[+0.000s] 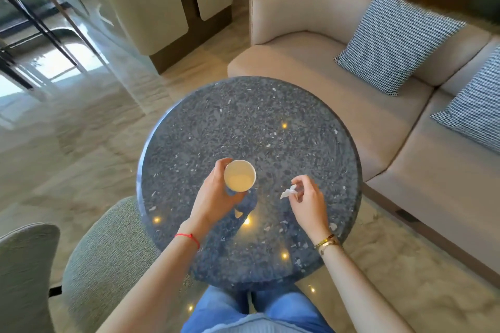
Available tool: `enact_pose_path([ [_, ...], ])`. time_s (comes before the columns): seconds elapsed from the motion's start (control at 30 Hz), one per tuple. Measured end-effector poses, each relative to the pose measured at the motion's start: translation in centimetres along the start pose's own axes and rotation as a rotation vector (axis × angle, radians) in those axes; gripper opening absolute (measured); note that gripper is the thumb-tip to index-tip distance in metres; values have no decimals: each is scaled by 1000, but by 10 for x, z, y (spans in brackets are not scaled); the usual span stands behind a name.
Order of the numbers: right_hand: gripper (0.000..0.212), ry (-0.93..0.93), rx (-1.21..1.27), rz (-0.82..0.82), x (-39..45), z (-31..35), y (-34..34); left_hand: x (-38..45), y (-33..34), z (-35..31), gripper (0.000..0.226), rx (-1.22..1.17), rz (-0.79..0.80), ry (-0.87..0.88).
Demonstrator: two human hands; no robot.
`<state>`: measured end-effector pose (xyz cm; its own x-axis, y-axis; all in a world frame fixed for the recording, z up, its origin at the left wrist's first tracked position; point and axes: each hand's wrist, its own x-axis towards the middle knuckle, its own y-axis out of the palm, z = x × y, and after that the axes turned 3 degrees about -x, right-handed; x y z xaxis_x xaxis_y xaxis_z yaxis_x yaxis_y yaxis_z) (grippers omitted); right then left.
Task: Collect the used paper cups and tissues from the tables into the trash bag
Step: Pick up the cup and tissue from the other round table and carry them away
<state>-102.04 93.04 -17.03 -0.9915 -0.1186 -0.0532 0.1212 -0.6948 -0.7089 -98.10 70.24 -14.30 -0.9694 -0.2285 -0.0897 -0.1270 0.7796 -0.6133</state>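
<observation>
L hand (216, 192) holds cup (239, 175), R hand (307, 199) pinches tissue (288, 192) mid-table (270, 116)

Paper cup (239, 176) in left hand (216, 194), tissue (288, 192) in right hand (308, 197) (above round table (243, 121)).

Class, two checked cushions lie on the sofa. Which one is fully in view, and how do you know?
The farther cushion, leaning against the sofa's backrest, shows all four corners. The nearer cushion is cut off by the picture's right edge.

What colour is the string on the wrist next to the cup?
Red. The thin string circles the left hand's wrist, seen best in the head view.
</observation>
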Motion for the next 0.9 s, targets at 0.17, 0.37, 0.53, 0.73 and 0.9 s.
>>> enact_pose_path([
  [0.17,20,-10,27,-184,-46,8,-35,-26,-21,-11,69,-15,-10,139],
  [0.37,23,76,48,-380,-129,15,-45,-65,-43,-9,71,-30,58,325],
  [0.53,26,204,67,-568,-215,27,-43,-106,-56,-11,72,-50,171,438],
  [0.73,31,323,17,-757,-322,43,-41,-155,-57,-29,68,-59,344,587],
  [0.9,30,448,34,-925,-409,51,-37,-199,-38,-55,70,-62,534,725],
])
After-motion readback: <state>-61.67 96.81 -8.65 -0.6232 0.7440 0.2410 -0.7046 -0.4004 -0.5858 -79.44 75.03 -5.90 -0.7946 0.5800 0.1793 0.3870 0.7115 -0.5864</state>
